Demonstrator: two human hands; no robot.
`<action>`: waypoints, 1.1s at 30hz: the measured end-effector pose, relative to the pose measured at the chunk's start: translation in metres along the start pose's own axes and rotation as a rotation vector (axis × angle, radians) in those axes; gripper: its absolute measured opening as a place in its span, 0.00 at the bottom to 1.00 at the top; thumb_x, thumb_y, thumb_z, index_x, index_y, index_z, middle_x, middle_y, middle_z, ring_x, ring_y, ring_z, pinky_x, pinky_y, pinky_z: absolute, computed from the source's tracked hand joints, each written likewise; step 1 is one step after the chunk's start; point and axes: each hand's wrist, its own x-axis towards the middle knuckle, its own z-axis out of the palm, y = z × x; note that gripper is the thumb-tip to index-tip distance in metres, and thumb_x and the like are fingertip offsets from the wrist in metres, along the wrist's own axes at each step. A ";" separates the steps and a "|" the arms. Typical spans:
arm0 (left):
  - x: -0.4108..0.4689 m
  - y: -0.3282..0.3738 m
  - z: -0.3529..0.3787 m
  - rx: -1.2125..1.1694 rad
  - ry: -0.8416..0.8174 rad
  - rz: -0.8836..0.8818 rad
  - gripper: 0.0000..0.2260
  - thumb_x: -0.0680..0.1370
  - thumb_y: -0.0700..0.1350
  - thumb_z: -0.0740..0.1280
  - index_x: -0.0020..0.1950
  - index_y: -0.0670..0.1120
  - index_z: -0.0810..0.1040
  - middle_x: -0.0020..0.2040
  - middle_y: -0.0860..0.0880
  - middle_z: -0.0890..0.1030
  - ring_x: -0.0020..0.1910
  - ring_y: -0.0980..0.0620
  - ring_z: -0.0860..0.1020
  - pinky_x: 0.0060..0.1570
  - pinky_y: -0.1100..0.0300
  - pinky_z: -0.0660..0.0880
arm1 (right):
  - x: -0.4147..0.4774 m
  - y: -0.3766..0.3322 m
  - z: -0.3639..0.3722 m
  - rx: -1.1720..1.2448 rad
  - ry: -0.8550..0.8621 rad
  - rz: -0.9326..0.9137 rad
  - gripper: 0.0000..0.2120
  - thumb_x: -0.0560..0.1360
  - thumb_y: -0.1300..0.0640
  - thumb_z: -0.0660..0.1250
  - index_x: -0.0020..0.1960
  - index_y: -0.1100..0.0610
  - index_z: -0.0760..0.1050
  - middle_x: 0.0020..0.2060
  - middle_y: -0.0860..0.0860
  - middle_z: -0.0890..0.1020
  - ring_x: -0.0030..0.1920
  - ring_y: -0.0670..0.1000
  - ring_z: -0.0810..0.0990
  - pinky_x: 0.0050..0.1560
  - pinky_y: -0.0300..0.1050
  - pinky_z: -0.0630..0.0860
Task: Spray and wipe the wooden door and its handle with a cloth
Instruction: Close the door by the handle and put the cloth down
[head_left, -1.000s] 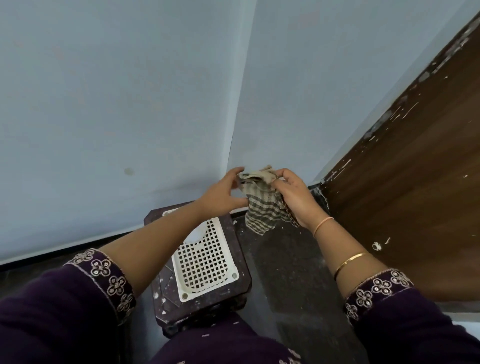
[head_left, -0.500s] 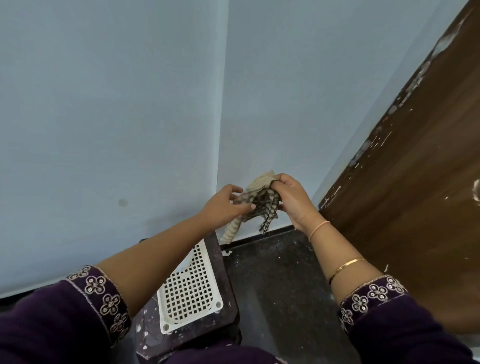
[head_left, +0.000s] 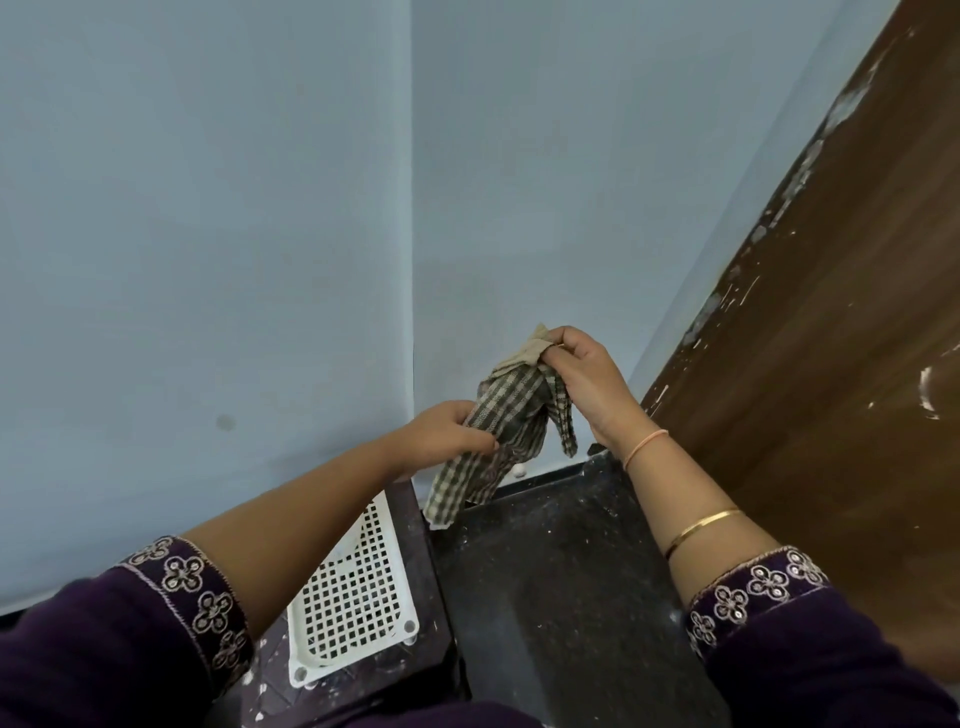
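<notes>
A green-and-beige checked cloth (head_left: 506, 415) hangs stretched between both hands in front of the wall corner. My right hand (head_left: 584, 379) grips its upper end, fingers curled round the bunched fabric. My left hand (head_left: 449, 434) pinches the cloth lower down, and the loose end dangles below it. The brown wooden door (head_left: 831, 364) fills the right side, with white specks and smears along its edge. Neither a door handle nor a spray bottle is in view.
A dark stool (head_left: 421, 587) with a white perforated plastic panel (head_left: 353, 597) on top stands below my left forearm. Pale blue walls (head_left: 208, 234) meet in a corner ahead. The dark speckled floor (head_left: 561, 597) lies between stool and door.
The view has tilted upward. My right hand has lifted the cloth's top end while my left hand slid lower, so the bunched cloth is now drawn out longer.
</notes>
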 end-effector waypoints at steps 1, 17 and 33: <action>-0.001 0.002 0.002 -0.067 -0.039 -0.018 0.09 0.71 0.43 0.70 0.49 0.44 0.77 0.49 0.43 0.82 0.49 0.45 0.81 0.56 0.54 0.76 | 0.000 -0.002 -0.001 -0.033 0.009 -0.027 0.07 0.79 0.61 0.60 0.47 0.56 0.77 0.45 0.54 0.81 0.48 0.50 0.79 0.54 0.46 0.75; 0.004 0.024 0.015 -0.658 0.051 -0.055 0.12 0.70 0.41 0.67 0.52 0.38 0.75 0.46 0.41 0.80 0.44 0.46 0.79 0.50 0.54 0.76 | -0.020 0.076 -0.030 0.413 -0.245 0.848 0.34 0.72 0.29 0.58 0.64 0.55 0.65 0.58 0.60 0.80 0.59 0.59 0.78 0.63 0.57 0.69; 0.007 -0.009 -0.003 -0.564 0.685 -0.146 0.06 0.76 0.43 0.71 0.45 0.40 0.78 0.44 0.43 0.83 0.42 0.46 0.83 0.42 0.56 0.79 | -0.004 0.054 -0.018 0.128 -0.005 0.348 0.07 0.73 0.62 0.70 0.38 0.55 0.75 0.39 0.52 0.79 0.40 0.49 0.70 0.36 0.42 0.63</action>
